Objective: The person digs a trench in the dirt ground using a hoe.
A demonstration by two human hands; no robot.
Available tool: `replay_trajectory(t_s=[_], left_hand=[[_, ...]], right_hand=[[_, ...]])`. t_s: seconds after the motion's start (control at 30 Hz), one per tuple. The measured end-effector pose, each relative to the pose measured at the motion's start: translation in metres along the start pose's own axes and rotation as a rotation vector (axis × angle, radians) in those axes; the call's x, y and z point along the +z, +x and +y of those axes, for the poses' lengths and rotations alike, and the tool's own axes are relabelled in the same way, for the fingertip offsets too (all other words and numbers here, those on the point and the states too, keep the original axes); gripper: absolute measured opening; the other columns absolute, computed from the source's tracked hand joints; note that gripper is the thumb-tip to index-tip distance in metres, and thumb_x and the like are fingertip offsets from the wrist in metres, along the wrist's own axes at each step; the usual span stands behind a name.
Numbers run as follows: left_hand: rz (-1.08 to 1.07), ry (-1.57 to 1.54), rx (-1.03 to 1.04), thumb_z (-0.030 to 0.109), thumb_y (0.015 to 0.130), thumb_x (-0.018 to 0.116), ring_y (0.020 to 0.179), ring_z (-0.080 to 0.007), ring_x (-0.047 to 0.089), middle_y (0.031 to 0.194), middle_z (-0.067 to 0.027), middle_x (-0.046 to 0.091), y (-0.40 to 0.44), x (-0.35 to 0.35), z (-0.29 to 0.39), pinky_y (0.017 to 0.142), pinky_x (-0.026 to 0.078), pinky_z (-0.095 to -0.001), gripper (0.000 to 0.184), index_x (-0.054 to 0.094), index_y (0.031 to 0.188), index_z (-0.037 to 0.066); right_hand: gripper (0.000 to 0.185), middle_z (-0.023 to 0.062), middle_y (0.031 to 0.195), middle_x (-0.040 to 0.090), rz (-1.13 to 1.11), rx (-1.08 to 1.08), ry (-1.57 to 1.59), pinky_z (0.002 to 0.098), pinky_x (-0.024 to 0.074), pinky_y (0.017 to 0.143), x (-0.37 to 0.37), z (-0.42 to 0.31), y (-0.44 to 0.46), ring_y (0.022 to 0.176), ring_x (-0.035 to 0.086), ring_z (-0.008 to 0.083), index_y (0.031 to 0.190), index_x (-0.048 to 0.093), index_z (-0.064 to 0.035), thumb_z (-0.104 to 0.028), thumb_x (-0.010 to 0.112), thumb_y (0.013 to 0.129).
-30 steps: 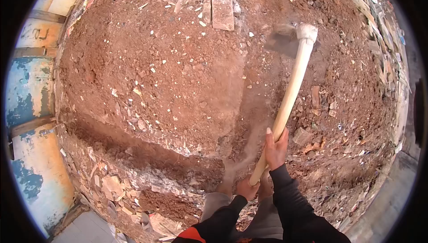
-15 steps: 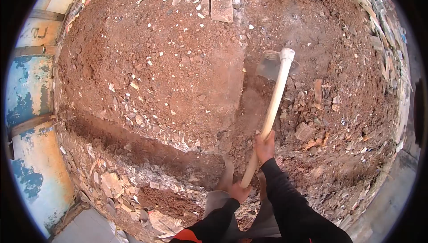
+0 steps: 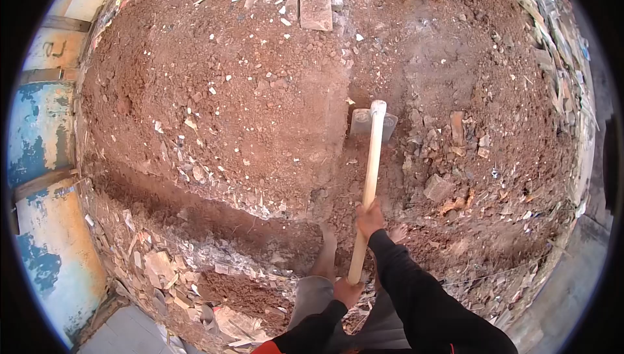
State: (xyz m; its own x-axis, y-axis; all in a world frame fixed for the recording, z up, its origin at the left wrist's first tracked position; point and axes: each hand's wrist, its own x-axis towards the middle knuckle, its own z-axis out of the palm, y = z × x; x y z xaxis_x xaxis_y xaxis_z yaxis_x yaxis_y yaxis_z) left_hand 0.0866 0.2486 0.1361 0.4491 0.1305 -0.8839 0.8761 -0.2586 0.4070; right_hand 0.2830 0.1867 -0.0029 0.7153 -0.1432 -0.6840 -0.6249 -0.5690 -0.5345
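A hoe with a pale wooden handle and a wide grey metal blade reaches forward from my body. My left hand is wrapped round the handle's near end, by my knees. Farther up the handle, my right hand grips it as well. The blade lies at the soil in a shallow trench, and its lower edge cannot be made out clearly. My bare feet stand on either side of the handle's lower part, in the dirt.
Reddish soil with small stones surrounds me. A second trench runs to the left. Bricks lie at the far end, and a broken block sits right of the hoe. Rubble is at lower left, beside a peeling painted wall.
The hoe's head has moved left and nearer to me, into the trench. Both hands have kept their grip, and the right hand has shifted slightly left with the handle.
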Motion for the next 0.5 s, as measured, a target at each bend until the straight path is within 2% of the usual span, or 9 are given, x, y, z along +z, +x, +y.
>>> replay_trajectory(t_s=[0.03, 0.1, 0.13, 0.2, 0.27, 0.3, 0.33, 0.43, 0.5], left_hand=[[0.05, -0.033, -0.004, 0.029, 0.079, 0.073, 0.077, -0.0385, 0.07, 0.078, -0.0218, 0.069, -0.033, -0.001, 0.003, 0.068, 0.053, -0.0486, 0.034, 0.067, 0.095, -0.001], [0.055, 0.011, -0.012, 0.031, 0.079, 0.074, 0.086, -0.0386, 0.071, 0.086, -0.0208, 0.072, -0.052, 0.005, 0.007, 0.075, 0.056, -0.0475, 0.036, 0.069, 0.101, 0.003], [0.061, 0.0, -0.006, 0.03, 0.08, 0.074, 0.086, -0.0383, 0.071, 0.086, -0.0201, 0.072, -0.058, 0.008, 0.01, 0.076, 0.056, -0.0476, 0.035, 0.068, 0.101, 0.003], [0.103, -0.077, 0.106, 0.029, 0.08, 0.075, 0.085, -0.0373, 0.071, 0.086, -0.0191, 0.072, -0.041, 0.022, 0.02, 0.075, 0.056, -0.0473, 0.032, 0.066, 0.1, 0.005], [0.202, -0.2, 0.315, 0.028, 0.08, 0.076, 0.083, -0.0377, 0.071, 0.085, -0.0194, 0.071, 0.011, 0.022, 0.081, 0.073, 0.056, -0.047, 0.031, 0.065, 0.098, 0.005], [0.297, -0.101, 0.447, 0.025, 0.079, 0.076, 0.081, -0.0382, 0.069, 0.083, -0.019, 0.07, 0.044, 0.02, 0.114, 0.07, 0.055, -0.047, 0.028, 0.065, 0.096, 0.006], [0.249, -0.232, 0.588, 0.024, 0.079, 0.075, 0.079, -0.0402, 0.067, 0.081, -0.0172, 0.068, 0.076, 0.006, 0.157, 0.07, 0.053, -0.0493, 0.025, 0.064, 0.094, 0.008], [0.345, -0.233, 0.781, 0.025, 0.08, 0.073, 0.078, -0.0442, 0.064, 0.08, -0.0178, 0.065, 0.152, -0.032, 0.273, 0.067, 0.051, -0.0517, 0.024, 0.06, 0.09, 0.008], [0.398, -0.235, 0.805, 0.024, 0.08, 0.073, 0.078, -0.0444, 0.064, 0.08, -0.0187, 0.066, 0.191, -0.028, 0.282, 0.067, 0.051, -0.0515, 0.024, 0.06, 0.091, 0.007]], right_hand=[[0.037, 0.0111, 0.083, 0.06, 0.077, -0.138, -0.14, 0.0345, 0.0507, 0.052, -0.005, 0.015, -0.031, 0.059, 0.061, 0.0199, 0.12, 0.045, -0.0024, -0.02, 0.065, 0.095], [0.053, 0.0186, 0.095, 0.066, -0.09, 0.111, 0.178, 0.0434, 0.0545, 0.079, -0.025, 0.015, -0.064, 0.088, 0.069, 0.0324, 0.126, 0.045, -0.0009, -0.029, 0.072, 0.091], [0.053, 0.0186, 0.095, 0.066, -0.09, 0.108, 0.169, 0.0434, 0.0545, 0.079, -0.04, -0.002, -0.072, 0.088, 0.069, 0.0324, 0.126, 0.045, -0.0009, -0.029, 0.072, 0.091], [0.045, 0.0105, 0.086, 0.062, -0.005, -0.084, 0.227, 0.0371, 0.0545, 0.065, -0.086, -0.079, -0.076, 0.072, 0.064, 0.0203, 0.123, 0.044, -0.0006, -0.028, 0.068, 0.096], [0.034, 0.005, 0.081, 0.057, -0.048, -0.187, 0.509, 0.0288, 0.0494, 0.053, -0.141, -0.184, -0.072, 0.061, 0.058, 0.012, 0.119, 0.044, -0.0009, -0.024, 0.062, 0.101], [0.029, 0.0025, 0.078, 0.053, 0.013, -0.358, 0.526, 0.0246, 0.0448, 0.047, -0.157, -0.218, -0.06, 0.055, 0.053, 0.0083, 0.116, 0.044, -0.0018, -0.022, 0.059, 0.103], [0.028, 0.003, 0.079, 0.054, 0.093, -0.478, 0.499, 0.0249, 0.0452, 0.047, -0.174, -0.256, -0.051, 0.055, 0.054, 0.0092, 0.115, 0.044, -0.0021, -0.023, 0.059, 0.103], [0.032, 0.0037, 0.077, 0.054, 0.248, -0.782, 0.48, 0.0258, 0.0456, 0.047, -0.203, -0.331, 0.006, 0.054, 0.054, 0.0101, 0.113, 0.044, -0.0015, -0.028, 0.059, 0.103], [0.029, 0.0023, 0.075, 0.052, 0.239, -0.831, 0.477, 0.0255, 0.0467, 0.047, -0.2, -0.344, 0.054, 0.053, 0.054, 0.0097, 0.105, 0.043, -0.0054, -0.031, 0.056, 0.105]])
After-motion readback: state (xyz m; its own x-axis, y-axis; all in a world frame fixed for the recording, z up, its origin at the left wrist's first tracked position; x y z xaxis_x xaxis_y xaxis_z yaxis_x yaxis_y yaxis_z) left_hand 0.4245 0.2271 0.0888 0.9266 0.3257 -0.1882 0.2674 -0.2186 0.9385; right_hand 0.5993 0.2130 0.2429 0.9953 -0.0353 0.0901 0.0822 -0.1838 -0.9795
